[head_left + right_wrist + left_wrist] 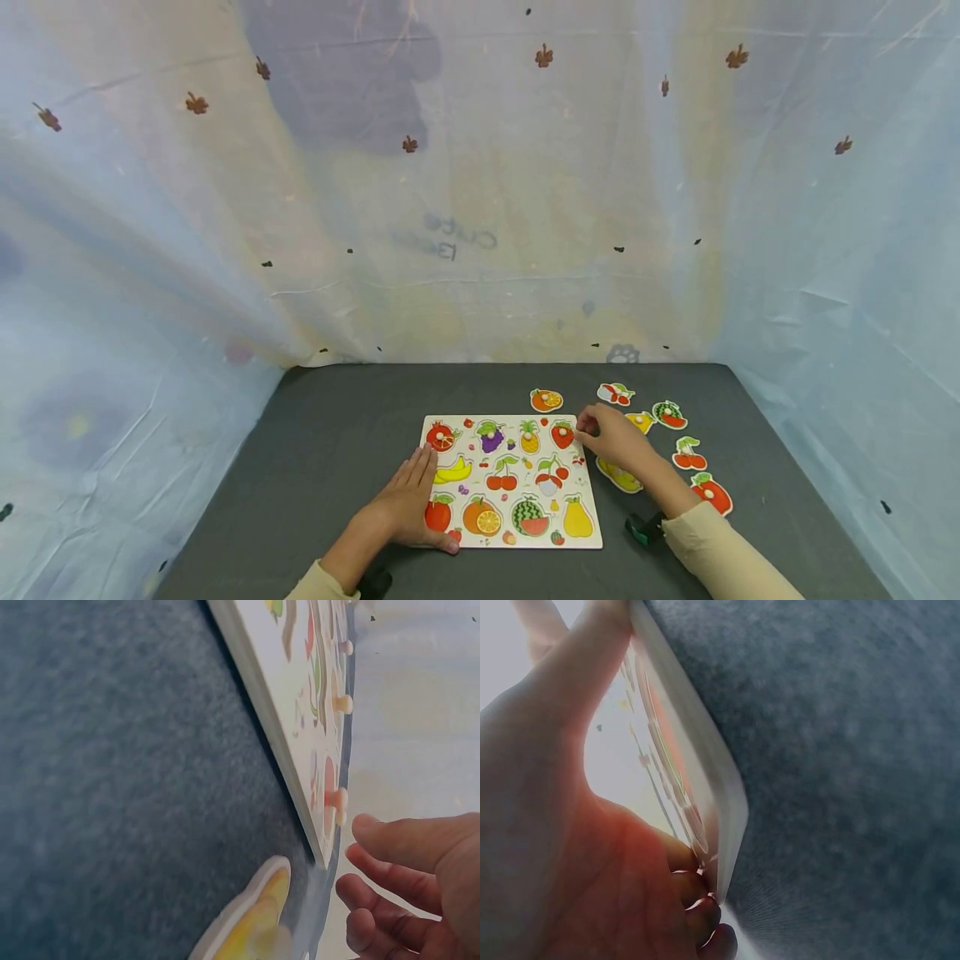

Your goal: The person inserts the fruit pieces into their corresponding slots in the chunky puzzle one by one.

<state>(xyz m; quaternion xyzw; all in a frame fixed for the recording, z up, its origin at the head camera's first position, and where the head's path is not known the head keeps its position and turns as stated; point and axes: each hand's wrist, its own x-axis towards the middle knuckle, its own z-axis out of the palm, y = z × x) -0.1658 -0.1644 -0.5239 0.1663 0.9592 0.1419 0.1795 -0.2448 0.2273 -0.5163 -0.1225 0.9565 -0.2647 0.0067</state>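
A white fruit puzzle board [517, 542] lies flat on the dark table. My left hand [408, 504] rests along its left edge with straight fingers, the thumb at the lower left corner. In the left wrist view, the left hand [592, 847] spans the board's corner [720, 787]. By the upper right corner is my right hand [617, 435], beside the strawberry piece [562, 434]. Seen from the right wrist, the right hand's fingers [412, 840] are loosely bent and hold nothing; the strawberry's knob [337, 799] stands just past the thumb tip. Grape [491, 436] and pineapple [529, 436] pieces sit in the top row.
Loose pieces lie behind and right of the board: an orange [546, 401], a red-and-white fruit [616, 394], a pear [641, 422], a watermelon [670, 414], cherries [689, 455], an apple [712, 493] and bananas [619, 476]. A patterned curtain [487, 208] hangs behind the table.
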